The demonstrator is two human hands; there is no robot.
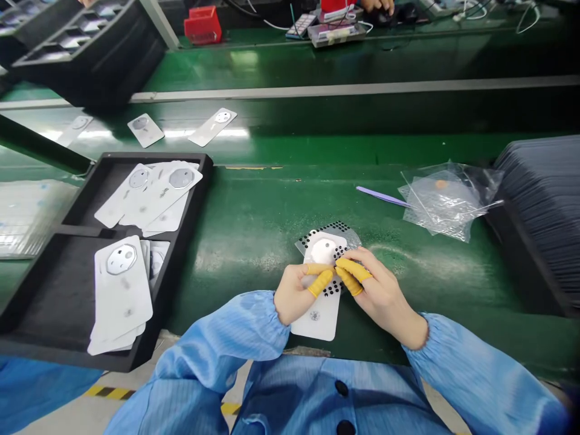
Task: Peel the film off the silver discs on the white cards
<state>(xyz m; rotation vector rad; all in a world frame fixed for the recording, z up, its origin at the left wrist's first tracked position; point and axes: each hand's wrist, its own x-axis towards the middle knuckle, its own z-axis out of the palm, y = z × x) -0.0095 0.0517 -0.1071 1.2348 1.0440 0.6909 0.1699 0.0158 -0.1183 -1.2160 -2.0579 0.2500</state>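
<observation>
Green workbench (254,211), seemingly pale floor (97,414).

The white panel (325,326) is a long, flat piece with rounded corners, lying face up on the green desk (254,235) near its front edge, its far end leaning slightly right. A pale round area with a small grey spot sits toward that far end; a small dark speckled mark shows near the close end. A clear sheet (338,227) with rows of black dots lies askew at the panel, jutting past its far end and right side. The panel's middle is partly hidden.
</observation>
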